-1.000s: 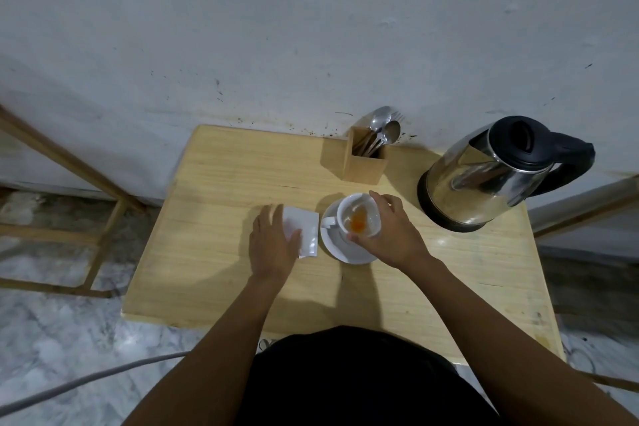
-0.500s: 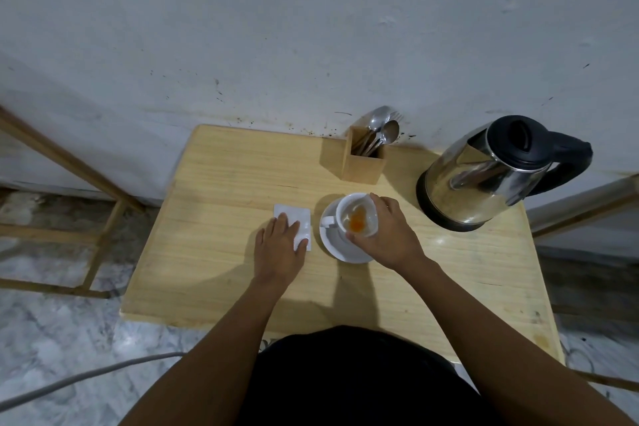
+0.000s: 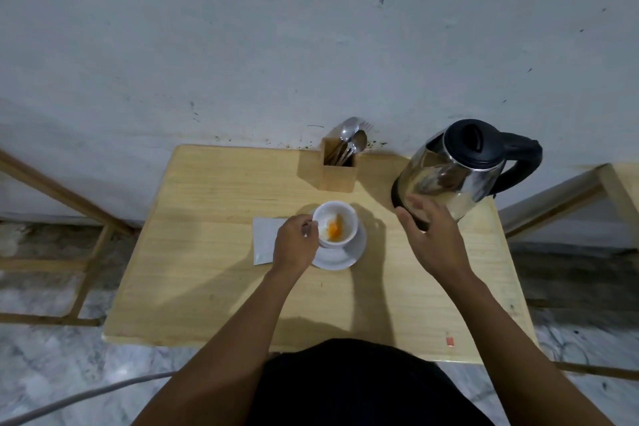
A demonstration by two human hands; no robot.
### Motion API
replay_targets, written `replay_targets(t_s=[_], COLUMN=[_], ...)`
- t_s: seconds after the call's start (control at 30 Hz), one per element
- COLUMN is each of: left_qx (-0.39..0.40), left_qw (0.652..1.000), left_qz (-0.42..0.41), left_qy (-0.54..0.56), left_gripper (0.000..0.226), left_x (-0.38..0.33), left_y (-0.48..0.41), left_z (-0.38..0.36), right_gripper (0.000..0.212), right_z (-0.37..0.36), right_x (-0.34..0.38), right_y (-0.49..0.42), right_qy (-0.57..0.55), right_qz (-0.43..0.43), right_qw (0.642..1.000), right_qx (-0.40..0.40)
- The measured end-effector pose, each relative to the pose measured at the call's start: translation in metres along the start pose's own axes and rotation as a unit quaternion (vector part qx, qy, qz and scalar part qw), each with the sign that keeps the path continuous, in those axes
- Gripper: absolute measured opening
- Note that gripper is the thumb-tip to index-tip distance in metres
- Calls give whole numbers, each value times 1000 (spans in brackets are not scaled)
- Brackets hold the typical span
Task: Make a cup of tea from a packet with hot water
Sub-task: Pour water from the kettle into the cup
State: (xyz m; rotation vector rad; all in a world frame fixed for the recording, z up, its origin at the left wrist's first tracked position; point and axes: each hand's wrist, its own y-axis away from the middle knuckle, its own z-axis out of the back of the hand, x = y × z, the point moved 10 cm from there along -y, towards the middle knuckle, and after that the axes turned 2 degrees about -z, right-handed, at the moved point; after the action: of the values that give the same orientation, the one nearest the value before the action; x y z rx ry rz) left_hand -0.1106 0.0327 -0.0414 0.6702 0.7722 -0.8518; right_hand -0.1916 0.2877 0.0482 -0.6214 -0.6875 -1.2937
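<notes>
Two containers matter most: a white cup [image 3: 337, 223] on its saucer [image 3: 340, 258], holding a little orange-amber liquid or powder at the bottom, and a steel kettle [image 3: 453, 171] with a black lid, closed, so its contents cannot be seen. Left hand [image 3: 295, 247] is curled at the cup's left side, fingers [image 3: 307, 225] bent around the handle area; the grip itself is hidden. Under that hand's knuckles lies a white packet [image 3: 264, 239], flat on the wooden table [image 3: 207, 270]. Right hand [image 3: 432, 235] hovers open, fingers spread, tips just short of the kettle's base. Beyond the cup, a wooden holder [image 3: 339, 171] keeps spoons [image 3: 354, 140] and a fork upright
</notes>
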Motion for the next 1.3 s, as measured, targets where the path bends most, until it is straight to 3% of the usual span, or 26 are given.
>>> replay_targets(t_s=[0.17,0.3,0.37,0.57,0.8,1.0,1.13,1.3], left_qx=[-48,-66,-70,-90,-114,-120,-122,-124], left_qw=[997,993,990,985,982,978,977,976], left_qz=[49,92,115,144,152,168,176,178], left_qy=[23,30,34,33,5,-8,-3,-3], left_gripper=[24,23,23,23,21,25,24,23], left_x=[-3,-3,-1,0,-3,-5,-4,-3], left_y=[3,7,6,8,11,9,9,10], left_z=[-2,-4,-5,-5,-6,-9,-10,-8], right_gripper=[23,27,36,59,35,53,67,63], right_z=[73,128,147,150,145,131,126,126], right_x=[-8,-19,-27,-54,-65,-73,-75,-82], right_y=[-6,-18,-33,-98,-143,-159,-165,-165], right_qy=[-20,-35,-29,-2,-50,-14,-34,-95], right_qz=[34,37,19,-4,5,8,7,15], right_qw=[991,975,975,998,990,973,968,978], right_qx=[-124,-216,-221,-58,134,230,247,183])
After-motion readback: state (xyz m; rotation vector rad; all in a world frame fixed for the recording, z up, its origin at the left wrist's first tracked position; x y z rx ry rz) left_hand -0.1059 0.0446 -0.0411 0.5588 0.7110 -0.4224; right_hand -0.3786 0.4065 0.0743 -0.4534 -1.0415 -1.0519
